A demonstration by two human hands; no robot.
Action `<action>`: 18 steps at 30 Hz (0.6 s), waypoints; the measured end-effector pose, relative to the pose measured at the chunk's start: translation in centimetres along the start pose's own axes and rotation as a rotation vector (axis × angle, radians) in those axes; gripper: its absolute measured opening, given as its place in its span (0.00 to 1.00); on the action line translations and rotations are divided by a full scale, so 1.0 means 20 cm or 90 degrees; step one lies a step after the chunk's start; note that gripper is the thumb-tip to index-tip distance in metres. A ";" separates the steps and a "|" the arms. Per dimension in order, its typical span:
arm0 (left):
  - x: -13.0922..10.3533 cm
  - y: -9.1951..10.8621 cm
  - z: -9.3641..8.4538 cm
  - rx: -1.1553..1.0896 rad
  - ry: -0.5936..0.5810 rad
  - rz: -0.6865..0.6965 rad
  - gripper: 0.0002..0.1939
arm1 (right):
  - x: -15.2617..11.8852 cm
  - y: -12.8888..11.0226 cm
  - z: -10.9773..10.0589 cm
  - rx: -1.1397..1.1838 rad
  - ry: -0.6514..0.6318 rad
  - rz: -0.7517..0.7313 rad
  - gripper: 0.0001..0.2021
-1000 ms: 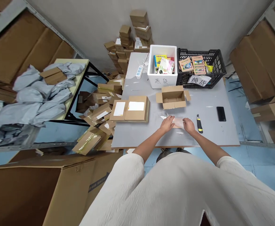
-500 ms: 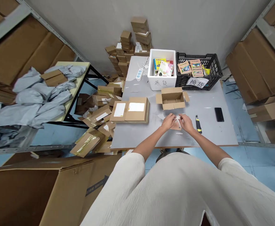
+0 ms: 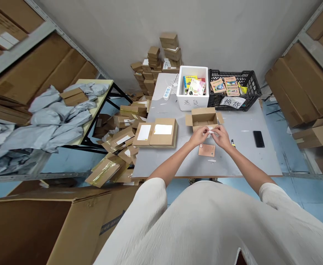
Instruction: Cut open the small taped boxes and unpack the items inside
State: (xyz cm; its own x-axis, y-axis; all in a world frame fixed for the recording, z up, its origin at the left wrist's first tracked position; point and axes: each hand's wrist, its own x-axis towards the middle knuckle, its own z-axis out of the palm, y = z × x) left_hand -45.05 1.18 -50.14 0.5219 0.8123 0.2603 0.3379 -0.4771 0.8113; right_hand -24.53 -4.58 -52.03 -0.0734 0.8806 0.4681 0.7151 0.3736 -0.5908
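Observation:
Between my two hands is a small crumpled white piece (image 3: 210,130), paper or film, pinched by the fingers of both. My left hand (image 3: 199,135) holds its left side and my right hand (image 3: 221,136) its right side, both raised just in front of the open cardboard box (image 3: 204,116). The hands hide part of the box's near side. Nearer the table edge, a flat orange-brown packet (image 3: 206,150) lies on the grey table (image 3: 161,162), untouched. A cutter (image 3: 233,142) is mostly hidden behind my right hand and forearm.
Two closed cartons with white labels (image 3: 163,131) sit at the left of the table. At the back stand a white bin (image 3: 193,102) and a black crate (image 3: 256,90) holding booklets and packs. A phone (image 3: 259,139) lies right. Boxes are heaped beside the table's left edge.
Both hands have lifted away from the orange-brown packet toward the open box, with the white piece between them. The packet is now uncovered. The view has shifted slightly.

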 end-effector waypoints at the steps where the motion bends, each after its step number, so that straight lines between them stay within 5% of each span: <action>1: 0.03 0.02 -0.02 0.001 0.012 0.014 0.03 | 0.05 0.01 -0.01 -0.018 0.015 -0.006 0.12; 6: 0.22 0.06 -0.13 0.021 0.082 0.052 0.05 | 0.28 0.00 -0.04 -0.021 0.061 -0.009 0.13; 10: 0.33 -0.01 -0.15 0.031 0.119 0.051 0.08 | 0.40 0.03 -0.01 -0.014 0.038 0.004 0.13; 14: 0.36 -0.17 -0.09 0.086 0.141 -0.061 0.08 | 0.43 0.14 0.10 -0.035 -0.017 0.041 0.11; 18: 0.36 -0.30 -0.03 0.137 0.073 -0.195 0.07 | 0.42 0.24 0.22 -0.071 -0.092 0.100 0.11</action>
State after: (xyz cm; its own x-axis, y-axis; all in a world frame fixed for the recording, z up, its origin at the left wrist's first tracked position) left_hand -43.85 10.13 -52.89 0.2844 0.9544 0.0904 0.6267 -0.2565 0.7358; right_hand -24.79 5.95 -53.79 -0.0483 0.9608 0.2731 0.7969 0.2019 -0.5694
